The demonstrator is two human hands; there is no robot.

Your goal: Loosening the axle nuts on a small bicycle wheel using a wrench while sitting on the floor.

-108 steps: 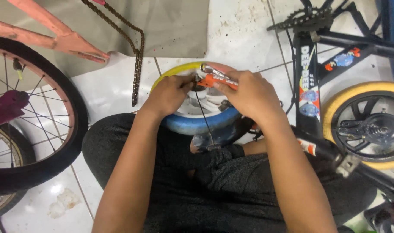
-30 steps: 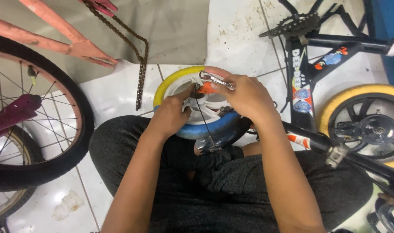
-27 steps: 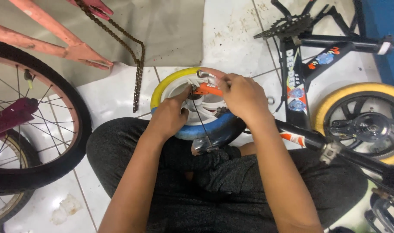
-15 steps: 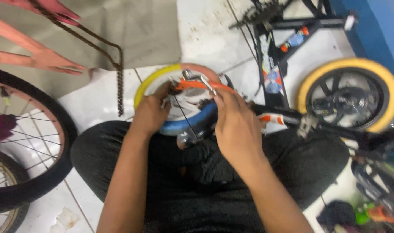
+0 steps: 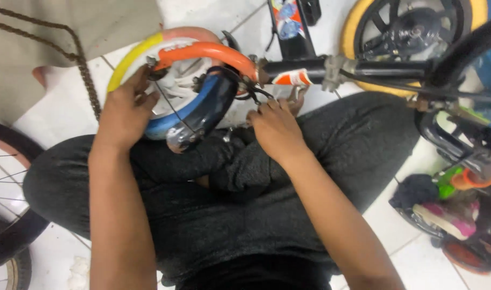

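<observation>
Both hands are working at a small bicycle wheel resting in the seated person's lap

The left hand (image 5: 126,107) is clasping the small yellow, orange and blue plastic wheel (image 5: 173,86) at its left rim, seemingly steadying it, while the right hand (image 5: 275,126), fingers curled, is pinching small metal parts beside the black tubular bicycle frame (image 5: 363,69); whether it is grasping anything I cannot tell. Far left, a rusty bicycle chain (image 5: 87,80) is lying across grey cloth (image 5: 52,32)

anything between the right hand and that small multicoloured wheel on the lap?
Yes. The right hand lies just right of the small yellow, orange and blue wheel, apart from it; the dark curved fender and brake parts at the black frame tube sit between. The left hand rests directly on the wheel.
</observation>
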